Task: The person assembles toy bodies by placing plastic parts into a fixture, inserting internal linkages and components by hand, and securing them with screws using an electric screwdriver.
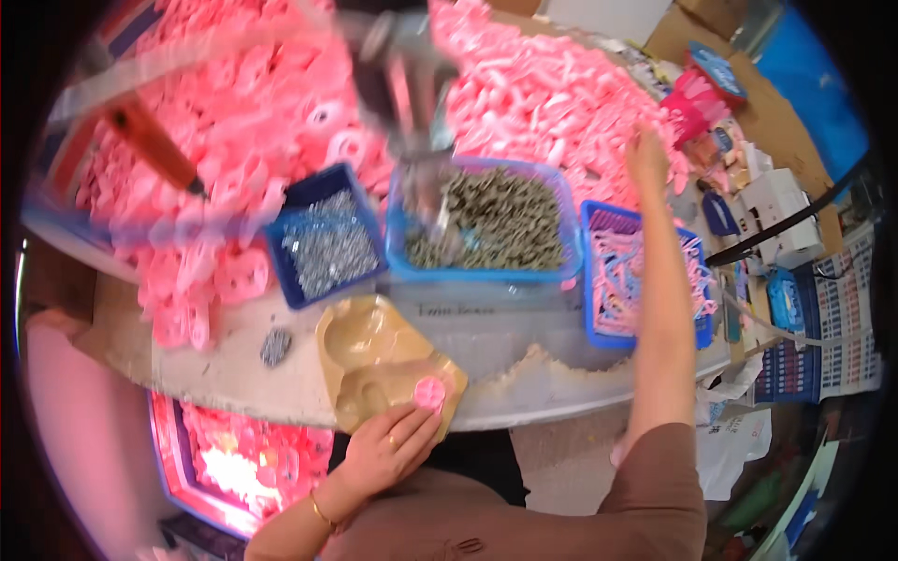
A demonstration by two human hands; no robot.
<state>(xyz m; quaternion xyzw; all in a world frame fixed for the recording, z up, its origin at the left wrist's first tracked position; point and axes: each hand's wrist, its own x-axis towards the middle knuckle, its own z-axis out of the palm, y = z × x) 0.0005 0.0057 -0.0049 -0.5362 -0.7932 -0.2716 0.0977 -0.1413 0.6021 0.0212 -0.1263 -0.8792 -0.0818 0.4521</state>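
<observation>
My left hand [393, 447] is at the near edge of the table, its fingers close together on a pink round piece [429, 393]. The piece is over the near right part of a glossy tan moulded fixture [379, 360] with rounded hollows. My right arm stretches far forward, above a blue basket [603, 338] of pink and pale strips. At its end, my right hand [647, 161] reaches the right side of a big heap of long pink plastic pieces [533, 93]. Its fingers look bunched; what they hold is too small to make out.
A dark blue tray [297, 297] holds small silvery parts, and a light blue basket [482, 274] holds dark grey ones. Blurred overhead, an orange-handled driver [154, 145] and a dark machine [398, 84] hang. Below the table stands a bin [173, 458] of pink pieces.
</observation>
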